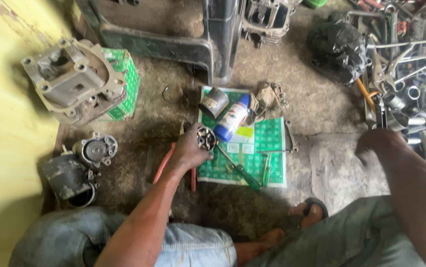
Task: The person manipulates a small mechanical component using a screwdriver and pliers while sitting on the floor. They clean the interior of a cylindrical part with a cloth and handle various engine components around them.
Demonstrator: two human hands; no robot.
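While we look down at the dirt floor (pixel 302 99), an engine casting (pixel 72 81) sits far left on a green box (pixel 124 84), with a dark starter motor body (pixel 69 178) below it. Our left hand (pixel 188 151) has its fingers wrapped around a small round metal part (pixel 206 138), held just above the left edge of the green printed card (pixel 262 148). On that card lie a white and blue spray can (pixel 232 118) and a green-handled screwdriver (pixel 245 174). Our right hand (pixel 376 143) reaches toward the pile of wrenches and sockets (pixel 410 74); it is blurred, so we cannot tell its grip.
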